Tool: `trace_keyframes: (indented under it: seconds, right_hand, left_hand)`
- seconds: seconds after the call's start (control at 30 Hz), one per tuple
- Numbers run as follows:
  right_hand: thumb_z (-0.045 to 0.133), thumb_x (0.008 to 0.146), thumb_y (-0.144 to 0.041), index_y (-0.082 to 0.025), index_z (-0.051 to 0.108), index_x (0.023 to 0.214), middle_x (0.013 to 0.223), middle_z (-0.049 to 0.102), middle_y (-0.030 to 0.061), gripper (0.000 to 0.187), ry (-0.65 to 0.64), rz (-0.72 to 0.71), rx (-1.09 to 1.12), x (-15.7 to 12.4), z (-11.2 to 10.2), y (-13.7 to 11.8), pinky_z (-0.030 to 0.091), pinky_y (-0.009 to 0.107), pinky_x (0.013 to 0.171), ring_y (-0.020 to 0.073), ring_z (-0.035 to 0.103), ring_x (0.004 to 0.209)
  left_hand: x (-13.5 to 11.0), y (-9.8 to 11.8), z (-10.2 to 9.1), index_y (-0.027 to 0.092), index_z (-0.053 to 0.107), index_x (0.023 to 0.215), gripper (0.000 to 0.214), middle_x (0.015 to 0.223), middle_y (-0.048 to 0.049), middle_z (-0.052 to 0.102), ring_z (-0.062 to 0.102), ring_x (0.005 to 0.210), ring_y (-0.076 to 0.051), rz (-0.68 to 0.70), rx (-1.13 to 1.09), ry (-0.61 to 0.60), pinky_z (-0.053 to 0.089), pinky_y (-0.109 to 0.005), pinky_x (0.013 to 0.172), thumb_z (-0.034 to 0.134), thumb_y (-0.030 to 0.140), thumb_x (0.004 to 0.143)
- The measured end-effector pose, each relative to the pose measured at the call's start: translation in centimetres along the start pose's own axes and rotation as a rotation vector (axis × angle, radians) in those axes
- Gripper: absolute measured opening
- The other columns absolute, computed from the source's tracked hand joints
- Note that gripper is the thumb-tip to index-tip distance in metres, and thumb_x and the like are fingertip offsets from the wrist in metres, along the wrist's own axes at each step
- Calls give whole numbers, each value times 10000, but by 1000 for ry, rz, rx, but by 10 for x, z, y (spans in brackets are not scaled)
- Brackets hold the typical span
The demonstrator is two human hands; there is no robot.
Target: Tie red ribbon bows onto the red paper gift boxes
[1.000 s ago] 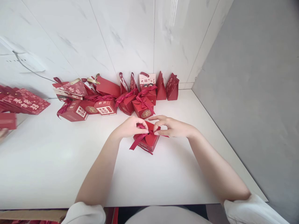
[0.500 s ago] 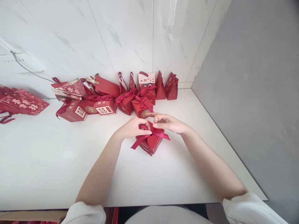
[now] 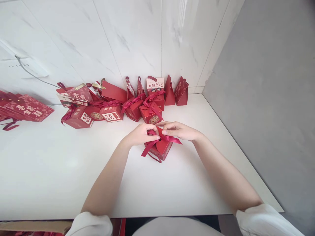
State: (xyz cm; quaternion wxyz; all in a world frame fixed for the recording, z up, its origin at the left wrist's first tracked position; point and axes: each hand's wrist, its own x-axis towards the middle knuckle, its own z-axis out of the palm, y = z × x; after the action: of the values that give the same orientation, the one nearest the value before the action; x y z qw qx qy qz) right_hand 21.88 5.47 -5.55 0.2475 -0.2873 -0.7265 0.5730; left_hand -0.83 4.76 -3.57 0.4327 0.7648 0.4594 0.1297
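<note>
A small red gift box (image 3: 161,149) sits on the white table (image 3: 73,170) in front of me. A dark red ribbon (image 3: 149,148) crosses its top, with tails hanging off both sides. My left hand (image 3: 140,134) pinches the ribbon at the box's top from the left. My right hand (image 3: 179,130) pinches the ribbon from the right, fingertips almost meeting the left ones. Both hands rest on the box top.
Several finished red boxes with bows (image 3: 150,111) and red paper bags (image 3: 181,91) line the back wall. A flat red box (image 3: 27,108) lies at the far left. A grey wall (image 3: 265,98) borders the table on the right.
The ribbon has been drawn tighter over the box, its right tail now sticking out further. Both hands have closed in at the top. The red item at the far left edge has gone.
</note>
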Motion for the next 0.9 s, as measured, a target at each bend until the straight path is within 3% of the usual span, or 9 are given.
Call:
trace_keyframes:
  seconds: [0.13,0.23,0.33,0.5,0.7,0.9]
  right_hand:
    - [543,884,-626,-222,641,658,1321,620,21,473,89,-29,34,0,0,-2,307,447,1151,271,486,1327]
    - [532,889,-626,-234,663,727,1274,639,25,444,75,-23,-38,-2,-1,-6,338,427,1128,267,517,1289]
    - [594,860,-603,-247,665,792,1286,620,27,369,46,10,-142,-6,-2,-10,338,448,1120,279,493,1310]
    - [643,840,-557,-243,653,722,1378,542,34,336,-2,27,-235,-11,-1,-13,350,447,1106,285,417,1380]
    - [596,894,-481,-224,616,716,1398,516,42,313,67,13,-227,-8,1,-7,326,472,1111,264,445,1350]
    - [579,894,-381,-214,624,676,1392,501,27,278,106,59,-164,-6,-5,-1,402,464,1037,254,548,1202]
  left_hand:
    - [-1,2,0,177,664,822,190,729,-2,635,509,613,-112,18,4,27,395,-239,582,666,360,774]
    - [-1,2,0,184,660,825,168,768,-4,652,545,651,-124,23,0,43,420,-243,606,657,344,774]
    - [-1,3,0,190,659,835,165,774,1,648,536,637,-122,9,14,46,418,-246,598,647,343,773]
    - [-3,7,3,201,633,819,103,830,1,660,576,709,-144,-16,12,60,437,-251,633,608,279,758]
    - [-5,10,10,213,620,805,97,809,6,645,580,738,-166,-69,72,98,447,-267,669,588,267,731]
    - [-5,13,8,219,601,785,68,793,25,617,529,712,-143,-38,73,45,413,-250,653,569,242,729]
